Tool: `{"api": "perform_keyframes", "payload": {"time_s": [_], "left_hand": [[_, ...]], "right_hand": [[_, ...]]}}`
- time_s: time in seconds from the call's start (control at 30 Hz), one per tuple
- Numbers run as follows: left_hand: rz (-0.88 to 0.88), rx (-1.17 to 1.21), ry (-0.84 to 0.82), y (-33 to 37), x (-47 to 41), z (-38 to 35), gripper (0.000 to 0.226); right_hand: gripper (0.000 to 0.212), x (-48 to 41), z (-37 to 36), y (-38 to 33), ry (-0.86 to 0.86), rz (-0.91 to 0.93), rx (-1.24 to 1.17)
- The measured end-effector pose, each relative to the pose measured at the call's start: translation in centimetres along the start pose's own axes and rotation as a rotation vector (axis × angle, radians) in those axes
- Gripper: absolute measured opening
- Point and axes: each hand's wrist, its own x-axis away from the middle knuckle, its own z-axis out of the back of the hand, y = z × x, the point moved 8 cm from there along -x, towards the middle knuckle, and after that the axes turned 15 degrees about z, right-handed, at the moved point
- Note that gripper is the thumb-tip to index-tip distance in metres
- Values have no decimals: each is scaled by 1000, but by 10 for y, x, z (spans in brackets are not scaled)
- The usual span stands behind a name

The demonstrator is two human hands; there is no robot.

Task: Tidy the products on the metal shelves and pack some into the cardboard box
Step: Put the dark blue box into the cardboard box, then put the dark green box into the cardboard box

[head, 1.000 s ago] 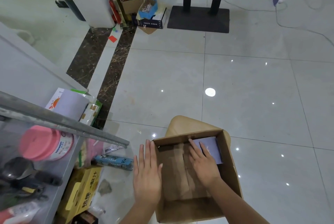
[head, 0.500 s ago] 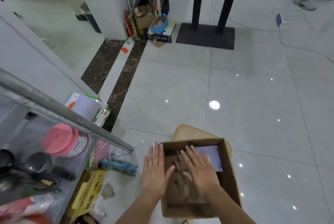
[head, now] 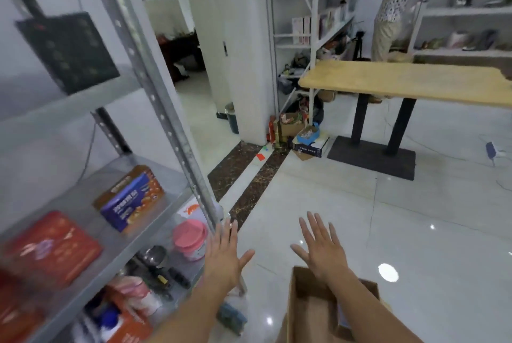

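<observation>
**Q:** What's on the left?

**Op:** Metal shelves [head: 163,110], badly blurred. On the middle shelf I see a red box [head: 52,245] and a blue-and-orange box [head: 130,198]. A pink tub [head: 191,238] stands on the shelf below.

**Q:** Grip state?

**Op:** My left hand [head: 224,256] is flat, fingers straight, and carries nothing. It is just beside the front post. My right hand [head: 322,251] is spread the same way, also empty, above the far rim of the cardboard box [head: 304,315].

**Q:** Step in hand?

**Op:** My judgement is a reach for the next product. I'd take the blue-and-orange box by its short ends, lift it clear of the shelf edge, then swing right.

**Q:** Which way does the cardboard box point?

**Op:** It sits on the floor, near right, with its mouth up. I read the long axis as running near to far, though the near end is cut off. I'd lay products along that line.
</observation>
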Motion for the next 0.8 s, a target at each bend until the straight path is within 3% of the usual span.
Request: {"api": "perform_keyframes", "payload": {"time_s": [0.13,0.27,0.33,0.47,0.63,0.8], "left_hand": [[158,67,-13,-82,18,75,91],[289,130,166,-158,45,154,85],[358,134,209,-189,60,180,87],[437,116,275,-227,78,228,86],[459,19,387,-237,69,278,85],[457,-122,463,-231,46,304,83]], "right_hand": [[123,-43,86,-106,51,212,33],[132,-69,161,-210,192,416,108],[124,-72,188,-255,229,508,111],[76,-83,223,-317,277,608,91],[72,-114,254,-348,289,697,151],[74,-155,290,-338,330,676,230]]}}
